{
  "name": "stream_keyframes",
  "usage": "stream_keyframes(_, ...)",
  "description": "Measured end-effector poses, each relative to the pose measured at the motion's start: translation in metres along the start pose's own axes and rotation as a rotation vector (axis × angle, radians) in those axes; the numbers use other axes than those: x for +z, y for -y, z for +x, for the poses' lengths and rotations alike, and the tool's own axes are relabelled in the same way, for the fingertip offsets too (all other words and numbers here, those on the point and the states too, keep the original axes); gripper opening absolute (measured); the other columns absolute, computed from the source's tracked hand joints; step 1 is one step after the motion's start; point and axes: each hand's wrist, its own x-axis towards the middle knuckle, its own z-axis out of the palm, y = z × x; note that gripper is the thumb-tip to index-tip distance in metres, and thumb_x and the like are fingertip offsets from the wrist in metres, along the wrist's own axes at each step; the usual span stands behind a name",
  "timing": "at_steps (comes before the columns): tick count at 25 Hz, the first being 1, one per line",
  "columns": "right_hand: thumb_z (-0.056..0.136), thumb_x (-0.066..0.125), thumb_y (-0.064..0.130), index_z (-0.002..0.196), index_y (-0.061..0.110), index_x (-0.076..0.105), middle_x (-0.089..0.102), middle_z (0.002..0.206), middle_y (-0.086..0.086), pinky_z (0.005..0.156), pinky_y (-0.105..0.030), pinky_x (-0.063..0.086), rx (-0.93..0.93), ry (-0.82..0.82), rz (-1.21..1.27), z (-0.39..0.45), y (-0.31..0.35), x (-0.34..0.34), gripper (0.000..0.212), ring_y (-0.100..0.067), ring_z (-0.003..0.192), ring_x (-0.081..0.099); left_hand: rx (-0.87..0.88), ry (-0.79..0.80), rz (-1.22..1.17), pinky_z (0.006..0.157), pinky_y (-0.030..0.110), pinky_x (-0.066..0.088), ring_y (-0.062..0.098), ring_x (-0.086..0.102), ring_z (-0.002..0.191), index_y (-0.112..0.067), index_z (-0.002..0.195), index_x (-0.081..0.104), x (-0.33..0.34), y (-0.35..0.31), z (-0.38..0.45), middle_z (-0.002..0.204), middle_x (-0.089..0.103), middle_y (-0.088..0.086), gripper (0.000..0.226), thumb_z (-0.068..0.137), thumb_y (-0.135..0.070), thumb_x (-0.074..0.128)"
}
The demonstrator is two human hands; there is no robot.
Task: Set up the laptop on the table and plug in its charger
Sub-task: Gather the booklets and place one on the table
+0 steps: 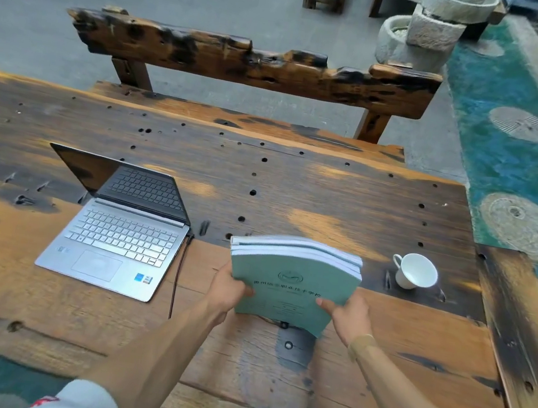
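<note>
A silver laptop [114,237] stands open on the wooden table [297,187], left of centre, its dark screen tilted back. A black charger cable [176,280] runs from the laptop's right side towards the table's near edge. To its right, a stack of green-covered booklets [291,283] is held up above the table. My left hand [226,289] grips the stack's left edge and my right hand [347,315] grips its right lower edge, thumbs on the cover. A bit of black cable shows under the booklets [283,325].
A white cup [415,271] sits on the table to the right of the booklets. A rough wooden bench [252,63] stands behind the table. Stone basins [431,26] and a teal strip with round stones [519,232] lie at the right.
</note>
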Motion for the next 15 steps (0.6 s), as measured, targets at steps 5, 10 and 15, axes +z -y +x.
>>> stream_keyframes(5, 0.069, 0.084, 0.021, 0.097, 0.019, 0.074, 0.075, 0.095, 0.006, 0.076, -0.024, 0.049, -0.079, 0.014, -0.131, 0.003, -0.001, -0.017, 0.030, -0.014, 0.090, 0.068, 0.032, 0.036, 0.042, 0.069, 0.024, 0.054, 0.016, 0.066, 0.099, -0.011, 0.110, 0.067, -0.001, -0.002, 0.001, 0.103, 0.074, -0.003, 0.052, 0.068, 0.020, 0.069)
stream_keyframes(10, 0.065, 0.085, 0.018, 0.083, 0.037, 0.066, 0.071, 0.087, 0.019, 0.072, -0.022, 0.051, -0.074, 0.092, -0.083, -0.003, 0.002, -0.024, 0.032, -0.002, 0.085, 0.066, 0.041, 0.144, 0.096, 0.071, 0.022, 0.055, 0.012, 0.066, 0.101, -0.023, 0.104, 0.070, -0.011, 0.000, -0.003, 0.102, 0.075, -0.009, 0.053, 0.069, 0.017, 0.072)
stream_keyframes(15, 0.071, 0.075, -0.004, 0.100, 0.021, 0.065, 0.070, 0.095, 0.007, 0.067, -0.014, 0.044, -0.008, 0.122, 0.095, -0.002, 0.005, -0.015, 0.040, -0.011, 0.090, 0.063, 0.043, 0.236, 0.024, 0.084, 0.038, 0.051, 0.023, 0.062, 0.108, -0.021, 0.106, 0.070, -0.012, -0.004, -0.001, 0.108, 0.074, 0.003, 0.065, 0.061, 0.023, 0.055)
